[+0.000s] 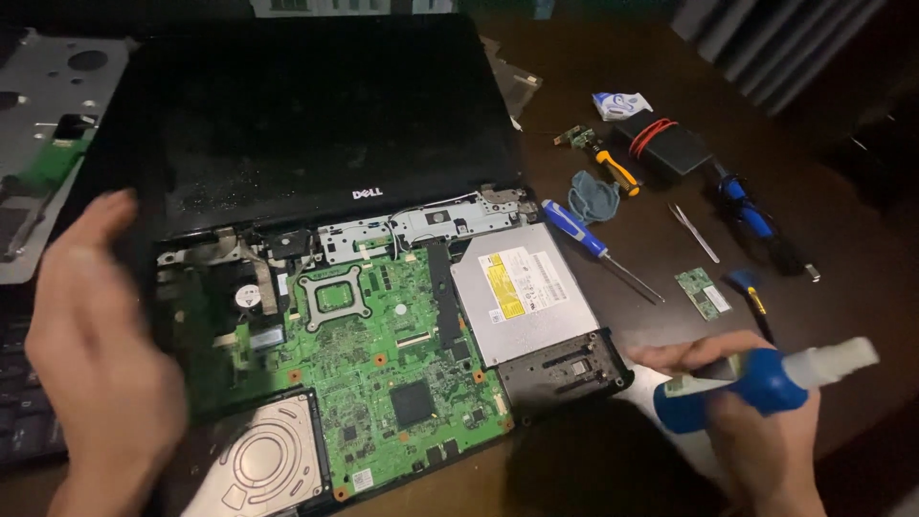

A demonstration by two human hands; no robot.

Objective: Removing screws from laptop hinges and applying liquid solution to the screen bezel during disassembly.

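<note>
Below, opened laptop (364,316) lying flat, motherboard (392,373) exposed; right hand (756,421) clamped around blue spray bottle (766,383), left hand (100,354) open, hovering beside.

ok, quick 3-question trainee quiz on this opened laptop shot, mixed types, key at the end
1. True or false: the right hand holds a blue spray bottle with a white cap.
2. What lies nearest the silver optical drive? A) blue-handled screwdriver B) metal tweezers C) small green circuit card
3. Which hand is blurred over the open black laptop base?

Key: 1 true; 2 A; 3 the left hand.
</note>
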